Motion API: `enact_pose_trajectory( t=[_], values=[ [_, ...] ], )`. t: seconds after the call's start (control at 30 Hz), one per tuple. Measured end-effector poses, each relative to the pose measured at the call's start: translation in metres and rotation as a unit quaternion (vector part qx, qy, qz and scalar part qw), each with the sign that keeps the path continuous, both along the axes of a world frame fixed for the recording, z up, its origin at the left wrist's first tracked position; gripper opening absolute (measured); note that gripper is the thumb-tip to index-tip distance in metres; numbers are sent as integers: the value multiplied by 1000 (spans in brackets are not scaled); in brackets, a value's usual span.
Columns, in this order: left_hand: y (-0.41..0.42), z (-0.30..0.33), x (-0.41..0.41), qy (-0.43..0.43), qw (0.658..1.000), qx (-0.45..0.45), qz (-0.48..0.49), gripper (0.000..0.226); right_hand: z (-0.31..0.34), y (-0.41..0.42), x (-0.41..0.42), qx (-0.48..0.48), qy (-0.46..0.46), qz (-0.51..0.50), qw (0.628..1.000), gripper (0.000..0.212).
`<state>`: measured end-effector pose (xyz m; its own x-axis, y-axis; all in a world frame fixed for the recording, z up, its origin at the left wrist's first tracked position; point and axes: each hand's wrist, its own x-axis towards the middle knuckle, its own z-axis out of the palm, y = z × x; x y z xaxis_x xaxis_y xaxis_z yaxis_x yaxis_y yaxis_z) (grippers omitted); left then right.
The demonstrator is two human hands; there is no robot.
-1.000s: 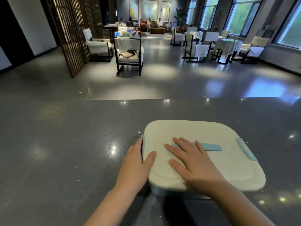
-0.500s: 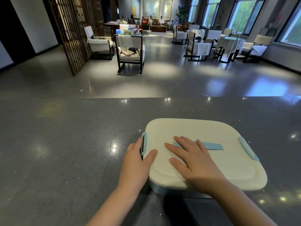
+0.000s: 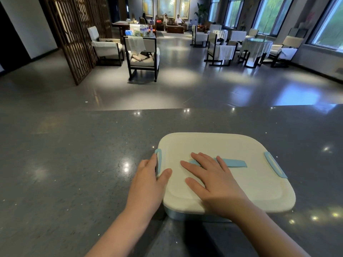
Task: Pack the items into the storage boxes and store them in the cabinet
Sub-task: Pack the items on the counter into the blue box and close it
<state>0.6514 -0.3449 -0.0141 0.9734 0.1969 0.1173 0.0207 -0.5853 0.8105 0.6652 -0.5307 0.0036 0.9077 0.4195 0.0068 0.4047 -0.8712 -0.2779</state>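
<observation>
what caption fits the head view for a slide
Right hand flat on box lid, left hand at its clip.

a flat, rounded-square storage box (image 3: 239,184) lies closed on the dark grey speckled countertop (image 3: 74,173), its cream-white plastic lid (image 3: 259,188) sitting level over a pale blue base (image 3: 178,214) that shows only along the near edge. a pale blue clasp (image 3: 158,157) sits at the lid's left edge, another (image 3: 275,167) at its right edge, and a pale blue strip handle (image 3: 234,162) lies flat across the lid's middle.
</observation>
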Motion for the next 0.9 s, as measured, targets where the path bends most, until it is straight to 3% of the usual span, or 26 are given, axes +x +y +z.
enact_pose_trajectory(
  t=[0.63,0.9],
  values=[
    [-2,4,0,-3,1000,17,3,53,1,2,2,-16,5,-2,1000,47],
    [-10,-3,2,15,981,-194,25,35,2,2,2,-8,0,-3,1000,47]
  ],
)
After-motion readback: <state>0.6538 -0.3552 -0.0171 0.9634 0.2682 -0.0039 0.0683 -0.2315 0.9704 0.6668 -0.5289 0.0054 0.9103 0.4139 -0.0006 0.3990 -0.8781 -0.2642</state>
